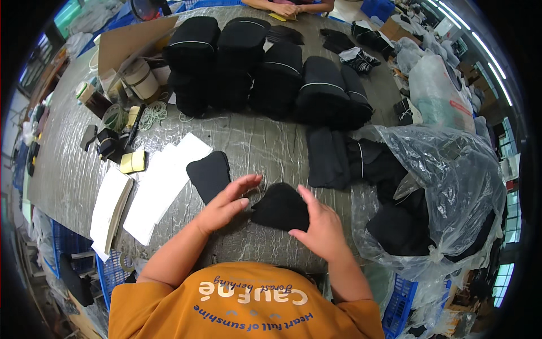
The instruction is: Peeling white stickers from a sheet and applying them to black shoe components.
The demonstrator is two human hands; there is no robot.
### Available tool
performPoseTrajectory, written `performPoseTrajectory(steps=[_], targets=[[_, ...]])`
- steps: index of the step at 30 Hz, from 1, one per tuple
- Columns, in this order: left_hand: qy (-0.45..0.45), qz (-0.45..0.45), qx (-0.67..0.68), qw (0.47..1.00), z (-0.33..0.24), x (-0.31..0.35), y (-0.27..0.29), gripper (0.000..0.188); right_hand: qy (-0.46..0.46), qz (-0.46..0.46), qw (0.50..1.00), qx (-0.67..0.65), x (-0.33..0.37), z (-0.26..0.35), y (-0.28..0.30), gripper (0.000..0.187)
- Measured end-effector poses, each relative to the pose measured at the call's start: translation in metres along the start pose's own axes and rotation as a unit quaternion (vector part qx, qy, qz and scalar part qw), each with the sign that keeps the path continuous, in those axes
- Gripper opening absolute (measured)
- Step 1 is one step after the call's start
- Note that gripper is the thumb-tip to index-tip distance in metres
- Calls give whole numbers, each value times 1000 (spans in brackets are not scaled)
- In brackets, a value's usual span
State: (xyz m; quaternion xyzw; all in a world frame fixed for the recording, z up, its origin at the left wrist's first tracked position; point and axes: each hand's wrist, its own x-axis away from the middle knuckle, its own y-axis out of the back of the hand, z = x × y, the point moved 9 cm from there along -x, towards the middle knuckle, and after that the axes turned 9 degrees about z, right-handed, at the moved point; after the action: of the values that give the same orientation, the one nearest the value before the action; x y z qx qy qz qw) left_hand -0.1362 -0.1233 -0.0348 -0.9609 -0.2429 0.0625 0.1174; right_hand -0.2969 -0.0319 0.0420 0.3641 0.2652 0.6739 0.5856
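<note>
A small black fabric piece (279, 208), perhaps a stack of several, lies on the table in front of me. My right hand (320, 227) holds it around its right end, fingers along the far corner and thumb at the near corner. Just off its left tip is my left hand (226, 206), open, with fingers stretched and nothing held. Another black fabric piece (209, 174) rests beyond the left hand, partly behind it.
White card sheets (164, 186) and a white stack (110, 206) lie left. Tied black bundles (276, 70) line the back. A clear plastic bag (451, 175) with black fabric occupies the right. Yellow bands (133, 162) and string (153, 114) sit far left. Another person's hands (286, 9) show at the far edge.
</note>
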Motion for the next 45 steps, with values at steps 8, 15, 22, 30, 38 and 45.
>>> performPoseTrajectory(steps=[8,15,22,30,38,45], targets=[[31,57,-146,987,14,-2,-37,106,-27,-127,988,81,28,-28,-2,93],[-10,-6,-158,987,23,-11,-44,100,29,-229,959,-164,47,-65,-28,101],[-53,-12,-210,976,19,-14,-44,87,135,-258,942,-167,42,-46,-41,102],[-109,-10,-235,966,0,-13,-45,79,122,-229,966,18,26,9,-6,87],[1,-157,-511,845,-54,6,15,58,39,-108,989,-92,16,-19,-8,40],[297,-199,-621,697,-51,27,106,48,94,40,924,-368,-12,7,-37,45]])
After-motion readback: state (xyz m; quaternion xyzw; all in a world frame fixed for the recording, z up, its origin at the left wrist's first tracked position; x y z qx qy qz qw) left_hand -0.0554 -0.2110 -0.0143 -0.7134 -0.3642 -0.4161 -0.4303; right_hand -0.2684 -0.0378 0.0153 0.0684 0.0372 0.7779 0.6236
